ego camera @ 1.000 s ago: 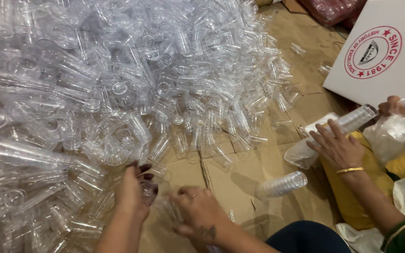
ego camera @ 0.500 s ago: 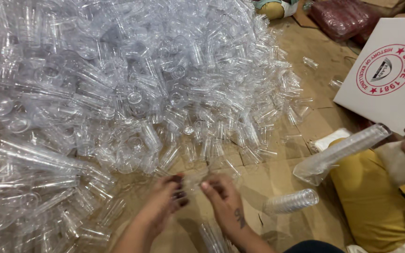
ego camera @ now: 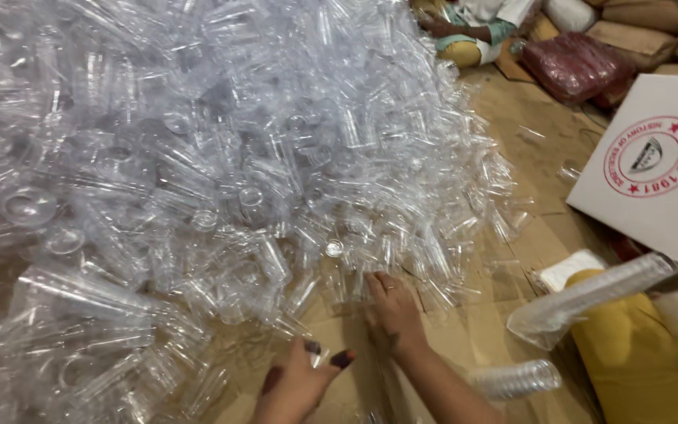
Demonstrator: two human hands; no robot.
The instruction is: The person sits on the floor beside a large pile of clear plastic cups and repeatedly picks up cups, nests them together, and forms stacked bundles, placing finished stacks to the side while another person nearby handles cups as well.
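Both hands (ego camera: 355,345) at near edge of clear cup pile (ego camera: 221,157), fingers spread

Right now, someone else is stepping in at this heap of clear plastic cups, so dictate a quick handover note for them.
Left hand: at the near edge of the heap, fingers spread over the cardboard floor; whether it grips a cup is unclear.
Right hand: flat on loose cups at the foot of the pile of clear plastic cups.
Done: one short nested stack of cups lies on the cardboard to the right; a co-worker's long bagged stack lies beside it.
Left: almost the whole pile is still loose and unstacked.
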